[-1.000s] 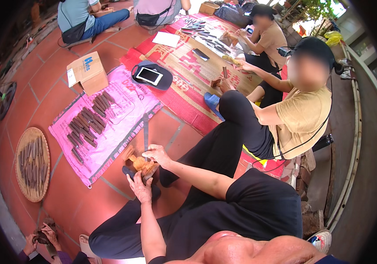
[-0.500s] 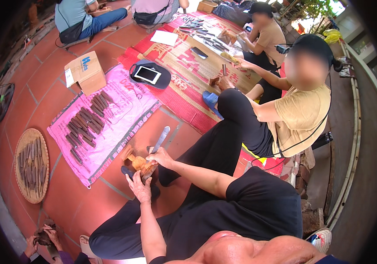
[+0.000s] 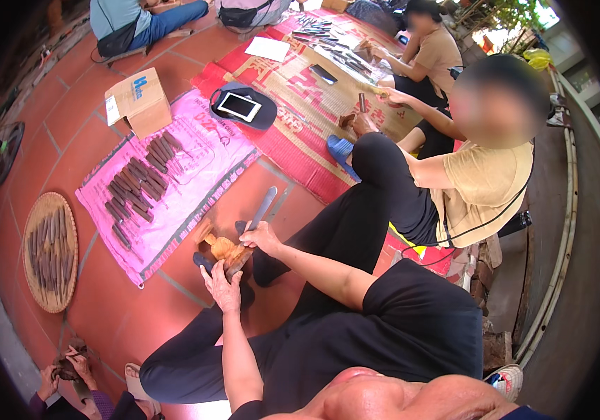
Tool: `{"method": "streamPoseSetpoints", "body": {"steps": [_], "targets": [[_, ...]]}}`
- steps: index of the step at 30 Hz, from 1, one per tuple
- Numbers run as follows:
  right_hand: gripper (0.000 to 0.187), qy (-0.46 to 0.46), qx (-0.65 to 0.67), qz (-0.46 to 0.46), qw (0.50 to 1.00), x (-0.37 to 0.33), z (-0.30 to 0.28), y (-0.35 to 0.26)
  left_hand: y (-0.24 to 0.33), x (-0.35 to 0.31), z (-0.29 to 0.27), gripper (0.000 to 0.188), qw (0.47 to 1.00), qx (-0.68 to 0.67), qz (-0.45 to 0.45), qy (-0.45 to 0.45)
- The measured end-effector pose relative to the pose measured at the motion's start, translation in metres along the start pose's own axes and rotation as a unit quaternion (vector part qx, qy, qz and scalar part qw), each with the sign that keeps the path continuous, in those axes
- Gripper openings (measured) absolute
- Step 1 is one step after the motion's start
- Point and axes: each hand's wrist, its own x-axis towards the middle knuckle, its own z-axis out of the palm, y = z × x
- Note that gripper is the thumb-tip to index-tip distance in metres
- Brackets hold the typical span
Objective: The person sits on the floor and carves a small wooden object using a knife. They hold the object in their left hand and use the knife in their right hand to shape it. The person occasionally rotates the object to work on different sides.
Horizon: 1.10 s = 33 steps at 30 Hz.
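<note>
My right hand is closed round the handle of a large knife, whose long grey blade slants up and to the right. My left hand is closed on a brown stick-like piece, set against an orange-brown carved wooden block between my feet. The knife's handle end is close to this piece. My left fingers partly cover it, so its full shape is hidden.
Several dark brown sticks lie on a pink sheet beside a cardboard box. A round woven tray with pointed sticks stands at left. A cap holds a phone. A co-worker sits close at right.
My right hand has shifted slightly right and up with the knife, away from the brown piece. My left hand has kept its hold. The whole view has tilted a little.
</note>
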Motion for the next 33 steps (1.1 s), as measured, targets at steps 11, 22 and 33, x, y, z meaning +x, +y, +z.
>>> {"method": "streamPoseSetpoints", "body": {"steps": [11, 22, 33], "targets": [[0.008, 0.014, 0.046, 0.007, 0.999, -0.002, -0.003, -0.007, -0.006, 0.000, 0.001, 0.057, 1.000, 0.003, 0.004, -0.001], [0.016, 0.044, 0.048, 0.024, 0.998, 0.002, -0.005, -0.004, -0.005, 0.001, 0.007, 0.062, 1.000, 0.010, 0.018, 0.010], [0.008, 0.050, 0.088, 0.022, 0.995, -0.001, 0.010, -0.001, -0.011, -0.001, -0.001, 0.060, 1.000, 0.017, 0.008, -0.004]]}}
